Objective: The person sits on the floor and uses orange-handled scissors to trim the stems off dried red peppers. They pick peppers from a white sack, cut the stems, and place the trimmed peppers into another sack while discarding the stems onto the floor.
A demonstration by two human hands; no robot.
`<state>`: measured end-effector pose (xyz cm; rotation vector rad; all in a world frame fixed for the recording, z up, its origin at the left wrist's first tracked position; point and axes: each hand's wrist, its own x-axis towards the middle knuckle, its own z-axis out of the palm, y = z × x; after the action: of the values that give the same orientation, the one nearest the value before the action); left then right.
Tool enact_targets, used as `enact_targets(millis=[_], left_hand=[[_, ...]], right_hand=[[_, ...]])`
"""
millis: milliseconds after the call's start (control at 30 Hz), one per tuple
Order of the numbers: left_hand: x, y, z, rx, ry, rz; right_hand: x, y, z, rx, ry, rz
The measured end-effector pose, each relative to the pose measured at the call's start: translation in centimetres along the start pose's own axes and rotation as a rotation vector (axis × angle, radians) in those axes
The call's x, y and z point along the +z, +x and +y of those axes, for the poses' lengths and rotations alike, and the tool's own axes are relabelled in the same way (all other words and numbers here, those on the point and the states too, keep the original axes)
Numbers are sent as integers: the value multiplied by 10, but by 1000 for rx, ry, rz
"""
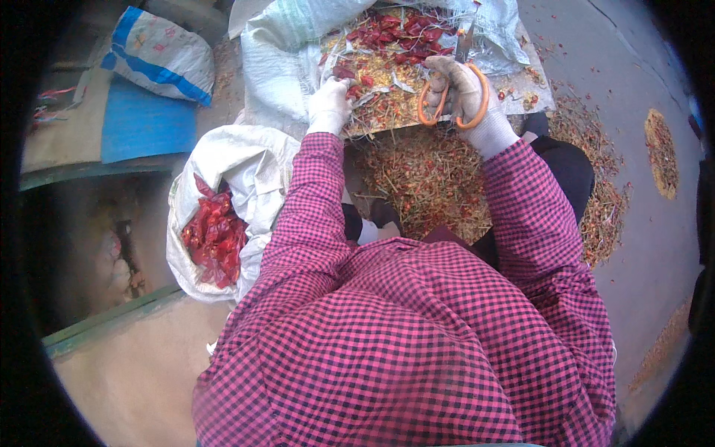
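My left hand [330, 105], in a white glove, has its fingers closed at a dark red dried chili pepper [343, 72]; the fingertips are partly hidden. My right hand [465, 89], in a soiled glove, grips scissors with orange handles [481, 103]. Their dark blades [465, 43] point away from me. Between and beyond my hands, dried red chili pieces [410, 31] lie in an opened white woven sack [282, 61], among yellow seeds [385, 109] and scraps. The sack rests on a low board [539, 92].
At my left stands a white woven sack [265, 145] holding red chili skins [215, 240]. Farther left are a blue-and-white stuffed sack [167, 53] and a dark opening [84, 246] with a green edge. Stems and seeds [430, 179] litter the floor between my feet; another seed pile [661, 153] lies right.
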<state>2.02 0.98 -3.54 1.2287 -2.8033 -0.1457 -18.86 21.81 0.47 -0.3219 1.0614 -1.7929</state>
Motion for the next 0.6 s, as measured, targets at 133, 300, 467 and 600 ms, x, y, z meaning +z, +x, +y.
enact_targets(millis=[133,300,467,600], left_hand=[[-14,-2,-3,-77,-183,184],[-46,-17,0,-212,-147,265],[-72,-25,13,-343,-533,332],[-82,-38,31,-313,-1541,136]], right_hand=[[3,-5,-9,-5,-395,-96],[29,-11,2,-281,-1057,62],[36,-22,-3,-233,-1324,48],[42,-34,-8,-490,-1533,33]])
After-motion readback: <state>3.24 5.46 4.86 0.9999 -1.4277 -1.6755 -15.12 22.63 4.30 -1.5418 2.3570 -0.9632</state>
